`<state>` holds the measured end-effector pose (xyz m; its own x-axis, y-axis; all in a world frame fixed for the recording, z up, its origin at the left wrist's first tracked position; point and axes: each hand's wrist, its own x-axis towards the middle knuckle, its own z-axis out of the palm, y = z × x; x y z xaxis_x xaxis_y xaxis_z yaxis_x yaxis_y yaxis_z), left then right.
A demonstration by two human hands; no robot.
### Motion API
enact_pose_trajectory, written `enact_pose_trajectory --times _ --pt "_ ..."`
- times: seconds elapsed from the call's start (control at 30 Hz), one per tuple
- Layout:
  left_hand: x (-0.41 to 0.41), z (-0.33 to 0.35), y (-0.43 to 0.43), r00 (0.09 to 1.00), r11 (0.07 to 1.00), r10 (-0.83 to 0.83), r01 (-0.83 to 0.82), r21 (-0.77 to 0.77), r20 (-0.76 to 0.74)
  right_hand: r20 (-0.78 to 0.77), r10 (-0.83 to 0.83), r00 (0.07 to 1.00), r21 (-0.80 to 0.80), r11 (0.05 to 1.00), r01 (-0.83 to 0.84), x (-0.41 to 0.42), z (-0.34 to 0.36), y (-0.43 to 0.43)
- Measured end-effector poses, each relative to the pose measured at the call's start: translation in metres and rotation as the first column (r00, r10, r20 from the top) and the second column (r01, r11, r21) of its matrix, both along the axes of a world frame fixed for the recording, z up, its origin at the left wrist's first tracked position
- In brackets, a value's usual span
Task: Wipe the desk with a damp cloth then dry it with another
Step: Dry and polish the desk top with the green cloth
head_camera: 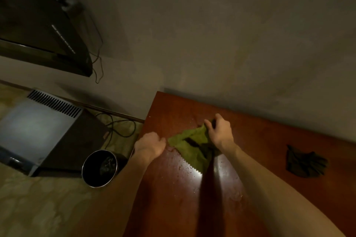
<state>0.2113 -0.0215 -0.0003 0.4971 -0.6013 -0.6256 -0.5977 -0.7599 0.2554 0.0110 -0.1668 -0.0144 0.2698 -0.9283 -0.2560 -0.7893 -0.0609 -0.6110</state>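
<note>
Wiping stage: judged early. The green cloth (189,145) is bunched and half lifted, not yet flat for a stroke.
Cloth pos: near the far-left corner of the worktop (269,159), between both hands. Its lower edge seems to rest on the wood.
R hand (219,132): fingers curled round the cloth's far corner, holding it up.
L hand (150,145): fingers curled, just beside the cloth's left edge. Can't tell if they pinch that edge or hold nothing.
Drops (185,167): water beads lie scattered on the wood below and round the cloth, so it's prob. wetter than damp.
Doing it well: open the cloth or fold it to a pad, then press w/ a flat palm. Work from the wall side toward the near edge in overlapping strokes so no strip is missed. Gather the beads into the cloth, don't sweep them off the edge.
Dark cloth (304,161): crumpled on the worktop at right, well apart from the hands. Prob. the dry one, so keep wet strokes off it and lift it to wipe beneath.
Pot (100,168): on the floor just left of the worktop, contents unclear. Likely the spot to wring out excess first.
Risk: a vented box (38,132) and cables (119,129) sit on the floor by the left edge, so drips that way should be avoided.
</note>
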Motion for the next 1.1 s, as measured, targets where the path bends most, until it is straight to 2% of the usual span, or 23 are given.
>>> enact_pose_trajectory --times 0.07,0.1,0.17,0.2,0.27,0.3,0.33,0.37,0.43,0.5,0.53,0.63,0.73,0.87,0.97,1.1 --pt "-0.017 0.003 -0.002 0.994 0.977 0.041 -0.02 -0.212 0.097 -0.089 0.058 0.994 0.014 0.998 -0.057 -0.006 -0.007 0.003" --pt "-0.026 0.002 -0.003 0.99 0.951 -0.012 0.054 -0.306 0.137 -0.128 0.092 0.987 0.023 0.996 -0.089 -0.007 -0.008 0.004" --pt "-0.042 -0.007 -0.007 0.943 0.861 -0.267 0.326 -0.391 0.198 -0.225 0.146 0.963 0.014 0.989 -0.146 -0.006 -0.009 0.004" --pt "-0.05 -0.011 -0.011 0.872 0.787 -0.434 0.49 -0.376 0.228 -0.291 0.135 0.947 -0.029 0.988 -0.149 -0.006 -0.011 0.003" --pt "-0.065 -0.017 -0.016 0.68 0.627 -0.682 0.733 -0.262 0.269 -0.374 -0.068 0.925 -0.236 0.972 -0.024 -0.005 -0.01 0.005" --pt "-0.07 -0.022 -0.017 0.616 0.591 -0.742 0.787 -0.178 0.263 -0.369 -0.207 0.906 -0.33 0.941 0.081 -0.004 -0.007 0.008" --pt "-0.073 -0.027 -0.017 0.606 0.6 -0.762 0.793 -0.104 0.228 -0.336 -0.302 0.892 -0.398 0.904 0.156 -0.004 -0.007 0.011" --pt "-0.074 -0.031 -0.017 0.629 0.631 -0.753 0.773 -0.056 0.195 -0.292 -0.292 0.911 -0.383 0.908 0.169 -0.003 -0.009 0.016" --pt "-0.069 -0.037 -0.017 0.691 0.695 -0.697 0.717 -0.055 0.194 -0.249 -0.031 0.968 -0.268 0.963 -0.038 0.001 -0.021 0.035" --pt "-0.062 -0.04 -0.014 0.726 0.721 -0.637 0.68 -0.132 0.26 -0.278 0.204 0.939 -0.209 0.941 -0.267 0.003 -0.043 0.06" --pt "-0.057 -0.042 -0.01 0.749 0.732 -0.593 0.654 -0.188 0.295 -0.321 0.24 0.916 -0.187 0.932 -0.31 0.005 -0.055 0.07" --pt "-0.036 -0.062 0.008 0.833 0.784 -0.398 0.526 -0.329 0.385 -0.449 0.222 0.866 -0.102 0.95 -0.297 0.024 -0.08 0.085" --pt "-0.016 -0.09 0.026 0.896 0.814 -0.182 0.369 -0.45 0.405 -0.488 0.203 0.849 -0.085 0.957 -0.277 0.054 -0.086 0.068" --pt "-0.014 -0.107 0.044 0.903 0.863 0.055 0.172 -0.474 0.427 -0.521 0.247 0.817 -0.086 0.937 -0.337 0.074 -0.087 0.028" --pt "-0.015 -0.107 0.046 0.896 0.886 0.117 0.101 -0.453 0.428 -0.521 0.239 0.82 -0.083 0.941 -0.327 0.064 -0.086 0.046" --pt "-0.012 -0.106 0.041 0.912 0.9 0.092 0.095 -0.425 0.399 -0.543 0.234 0.806 -0.04 0.952 -0.303 0.051 -0.084 0.081"
